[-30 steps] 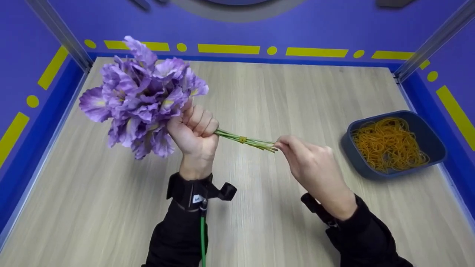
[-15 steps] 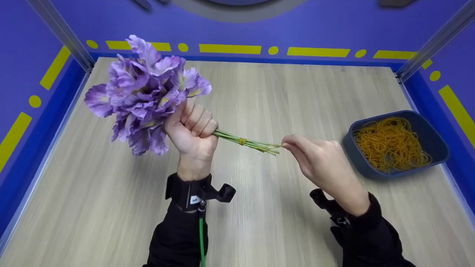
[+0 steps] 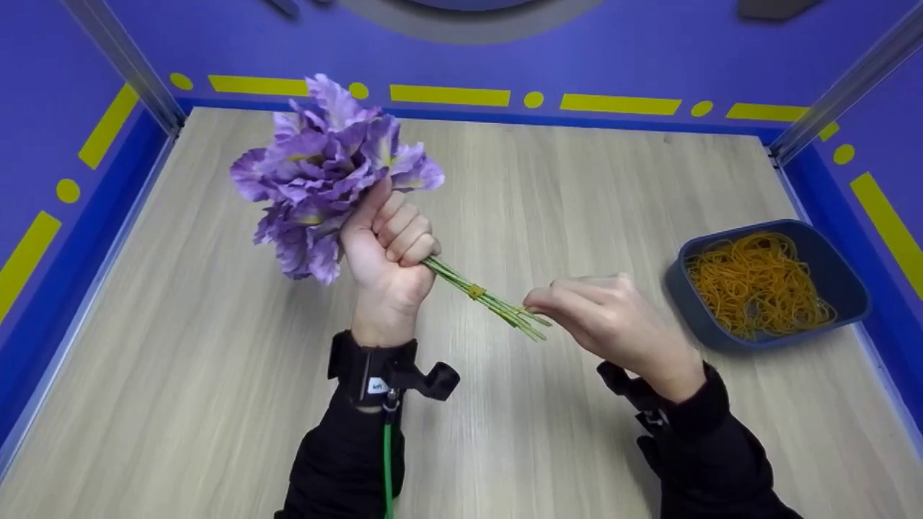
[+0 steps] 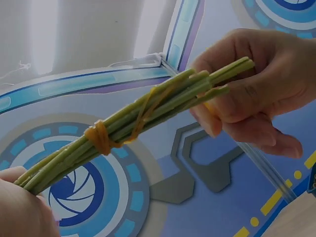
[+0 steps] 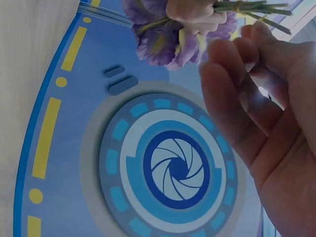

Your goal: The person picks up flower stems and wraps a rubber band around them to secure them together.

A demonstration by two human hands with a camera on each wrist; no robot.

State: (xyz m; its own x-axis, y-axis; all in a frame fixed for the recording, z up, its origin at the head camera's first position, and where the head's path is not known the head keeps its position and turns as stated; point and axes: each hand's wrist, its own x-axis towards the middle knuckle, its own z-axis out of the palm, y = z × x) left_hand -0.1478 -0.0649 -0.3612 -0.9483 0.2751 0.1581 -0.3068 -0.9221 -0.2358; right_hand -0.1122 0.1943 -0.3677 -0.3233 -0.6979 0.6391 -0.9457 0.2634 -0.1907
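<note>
My left hand point(image 3: 393, 249) grips a bunch of purple artificial irises point(image 3: 324, 162) by the stems, just below the blooms. The bare green stems point(image 4: 168, 106) slant down to the right, their cut ends spread slightly. A yellow-orange rubber band point(image 4: 101, 137) is wrapped round them, with a looser turn running crosswise toward the ends. Beside those ends my right hand point(image 3: 613, 317) pinches part of the band between thumb and fingers. A small orange piece of it shows by the fingertips in the left wrist view. In the right wrist view the fingers hide most of the pinch.
A dark blue-grey tub point(image 3: 851, 288) holding many loose yellow rubber bands point(image 3: 757, 285) stands on the right of the wooden tabletop point(image 3: 577, 194). Blue panels point(image 3: 620, 50) with yellow markings enclose the table at the back and sides.
The bouquet has shifted right, its stems tilting further down. My right hand first drew the band outward past the stem ends, then came back left and lower beside them.
</note>
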